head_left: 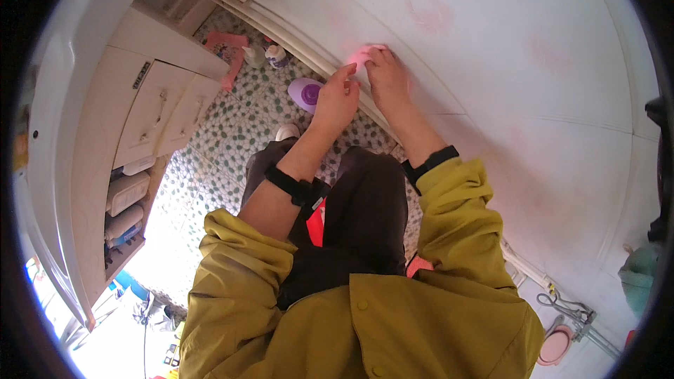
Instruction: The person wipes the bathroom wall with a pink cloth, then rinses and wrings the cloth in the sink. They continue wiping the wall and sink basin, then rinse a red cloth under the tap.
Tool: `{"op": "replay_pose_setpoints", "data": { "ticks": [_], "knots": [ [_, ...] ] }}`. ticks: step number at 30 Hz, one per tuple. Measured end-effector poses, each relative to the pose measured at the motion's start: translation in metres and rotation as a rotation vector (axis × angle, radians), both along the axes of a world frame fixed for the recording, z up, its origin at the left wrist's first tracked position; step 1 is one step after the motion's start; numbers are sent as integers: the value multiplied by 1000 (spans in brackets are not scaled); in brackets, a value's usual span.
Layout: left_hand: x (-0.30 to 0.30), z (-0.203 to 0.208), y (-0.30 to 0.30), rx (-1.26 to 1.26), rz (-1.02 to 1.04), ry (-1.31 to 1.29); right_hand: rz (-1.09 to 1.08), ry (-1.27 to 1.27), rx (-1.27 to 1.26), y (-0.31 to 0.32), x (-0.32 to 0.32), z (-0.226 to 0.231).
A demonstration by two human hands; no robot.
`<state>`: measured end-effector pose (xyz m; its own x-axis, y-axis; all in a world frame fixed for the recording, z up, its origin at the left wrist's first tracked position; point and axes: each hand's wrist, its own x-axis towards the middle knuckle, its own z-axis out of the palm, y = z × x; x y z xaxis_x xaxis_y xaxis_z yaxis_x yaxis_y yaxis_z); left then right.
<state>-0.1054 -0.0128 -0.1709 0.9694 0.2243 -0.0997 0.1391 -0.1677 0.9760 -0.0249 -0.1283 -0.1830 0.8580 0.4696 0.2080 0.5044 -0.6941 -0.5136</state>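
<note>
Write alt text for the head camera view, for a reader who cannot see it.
Seen from above, a person in a mustard-yellow jacket presses a pink cloth against the base of a white wall, right hand on it and left hand beside it. Below is a green pebble-patterned floor with a purple bottle; a cream cabinet stands to the left.

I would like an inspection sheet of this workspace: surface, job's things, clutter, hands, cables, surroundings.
Surface: white wall with faint pink smears; green-speckled tile floor.
Job's things: pink cloth pressed against the wall low down, near the pipes.
Clutter: purple bottle lying on the floor; pink flat item and small jar near the wall; pink basin.
Hands: left hand touches the cloth's lower edge; right hand presses on it. Black wristbands on both.
Cables: nothing seen; white pipes run along the wall base.
Surroundings: cream cabinet with drawers at left.
</note>
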Motion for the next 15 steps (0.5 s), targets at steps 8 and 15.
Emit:
{"op": "replay_pose_setpoints", "data": {
  "ticks": [8, 15],
  "knots": [
    [31, 33, 10, 198, 50, -405, -124, 838, 947, 15, -11, 67],
    [92, 98, 38, 355, 291, -700, -182, 266, 940, 18, -48, 109]
  ]
}}
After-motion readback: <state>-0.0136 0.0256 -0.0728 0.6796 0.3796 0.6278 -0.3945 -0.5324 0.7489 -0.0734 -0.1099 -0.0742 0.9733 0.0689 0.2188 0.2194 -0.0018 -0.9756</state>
